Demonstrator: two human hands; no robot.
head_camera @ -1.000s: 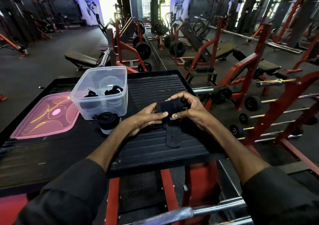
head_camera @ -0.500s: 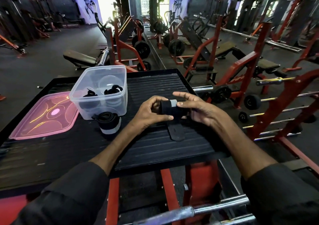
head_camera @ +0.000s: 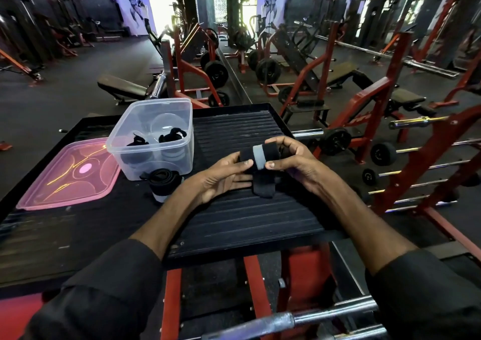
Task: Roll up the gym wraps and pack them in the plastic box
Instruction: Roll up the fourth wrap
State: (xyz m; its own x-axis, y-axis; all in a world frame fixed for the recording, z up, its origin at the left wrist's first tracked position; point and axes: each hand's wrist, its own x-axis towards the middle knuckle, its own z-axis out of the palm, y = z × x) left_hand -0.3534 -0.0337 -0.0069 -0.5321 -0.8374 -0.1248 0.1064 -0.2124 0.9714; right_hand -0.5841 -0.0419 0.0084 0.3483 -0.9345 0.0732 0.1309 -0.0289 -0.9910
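Roughly midway; left hand [head_camera: 221,178], right hand [head_camera: 294,162] pinch wrap [head_camera: 256,157], tail unrolled; two wraps [head_camera: 171,135] in plastic box [head_camera: 156,103], 10 o'clock; one roll [head_camera: 164,183] outside.

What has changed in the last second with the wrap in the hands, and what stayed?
The gym wrap has been rolled further: its loose tail is much shorter, and a grey band now shows plainly on the roll. The left hand and right hand still hold it, one at each end. The plastic box, the pink lid and the rolled wrap beside the box stayed in place.
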